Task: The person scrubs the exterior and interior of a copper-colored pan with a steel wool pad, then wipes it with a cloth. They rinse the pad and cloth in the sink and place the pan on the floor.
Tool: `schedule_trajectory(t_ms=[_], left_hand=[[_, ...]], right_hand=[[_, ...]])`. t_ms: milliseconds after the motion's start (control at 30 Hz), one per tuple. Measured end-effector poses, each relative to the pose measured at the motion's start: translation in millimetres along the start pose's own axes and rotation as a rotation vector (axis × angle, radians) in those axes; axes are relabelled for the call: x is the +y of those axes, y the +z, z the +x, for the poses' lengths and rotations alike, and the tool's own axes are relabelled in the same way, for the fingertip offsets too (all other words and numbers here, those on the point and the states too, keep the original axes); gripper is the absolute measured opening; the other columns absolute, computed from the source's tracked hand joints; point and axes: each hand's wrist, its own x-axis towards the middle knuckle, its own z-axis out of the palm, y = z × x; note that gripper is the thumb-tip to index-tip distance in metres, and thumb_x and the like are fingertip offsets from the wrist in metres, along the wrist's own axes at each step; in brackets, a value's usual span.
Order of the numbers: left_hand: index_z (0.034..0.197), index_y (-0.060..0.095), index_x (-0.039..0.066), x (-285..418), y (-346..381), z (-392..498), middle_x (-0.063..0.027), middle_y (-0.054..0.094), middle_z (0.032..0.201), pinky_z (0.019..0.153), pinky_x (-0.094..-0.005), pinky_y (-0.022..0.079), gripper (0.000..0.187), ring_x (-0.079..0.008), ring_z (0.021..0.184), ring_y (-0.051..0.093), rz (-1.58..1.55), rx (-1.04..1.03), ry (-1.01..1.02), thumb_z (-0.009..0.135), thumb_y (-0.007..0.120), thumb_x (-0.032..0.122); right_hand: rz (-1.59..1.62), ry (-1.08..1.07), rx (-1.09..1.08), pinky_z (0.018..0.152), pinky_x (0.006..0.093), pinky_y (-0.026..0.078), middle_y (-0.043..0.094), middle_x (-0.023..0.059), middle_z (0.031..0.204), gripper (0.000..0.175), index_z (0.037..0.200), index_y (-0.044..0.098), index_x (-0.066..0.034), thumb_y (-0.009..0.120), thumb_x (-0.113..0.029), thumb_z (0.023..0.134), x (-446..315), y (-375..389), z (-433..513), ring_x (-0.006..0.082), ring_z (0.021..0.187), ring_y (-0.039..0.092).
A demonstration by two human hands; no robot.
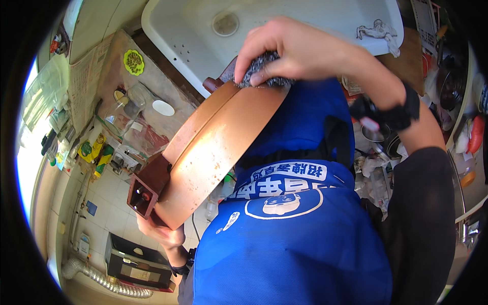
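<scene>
A round, copper-coloured appliance shell [217,152] with brown plastic fittings stands tilted on its edge before my apron. It looks like part of an electric baking pan. Brown marks speckle its side wall. My left hand [164,230] grips its lower left end, by a hollow brown housing [146,187]; most of those fingers are hidden behind it. In my right hand [286,47] is a grey scouring pad [263,68], pressed against the upper end of the side wall. A brown fitting [213,84] juts out beside the pad.
Beyond the shell lies a white sink [183,23] with a drain [225,23] and a crumpled cloth [381,32] on its right rim. On the left counter [114,72] are a yellow-green bowl [134,62] and clear plastic containers [127,105]. Clutter [375,179] crowds the right.
</scene>
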Motion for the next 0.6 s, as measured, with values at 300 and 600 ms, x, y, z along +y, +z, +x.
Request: schedule_trajectory(t_ms=[300,600], left_hand=[[0.135,0.044,-0.01,-2,-2,7,-0.0186,0.056,0.126,0.099,-0.0364,0.044,0.072,-0.0253,0.114,0.057,-0.017,0.009,0.001,0.075,0.073,0.018],[0.135,0.044,-0.01,-7,-8,14,-0.0194,0.057,0.126,0.1,-0.037,0.043,0.07,-0.0258,0.114,0.057,-0.038,0.003,-0.059,0.076,0.069,0.018]], right_hand=[[-0.284,-0.073,0.554,0.076,0.0366,0.052,0.067,0.0095,0.088,0.026,0.097,0.07,-0.0021,0.073,0.005,0.073,-14,47,-49,0.0279,0.087,0.062],[-0.369,-0.136,0.586,0.08,0.0374,0.046,0.067,0.0095,0.091,0.032,0.101,0.069,-0.0034,0.059,0.009,0.073,-26,53,-48,0.0277,0.095,0.062]])
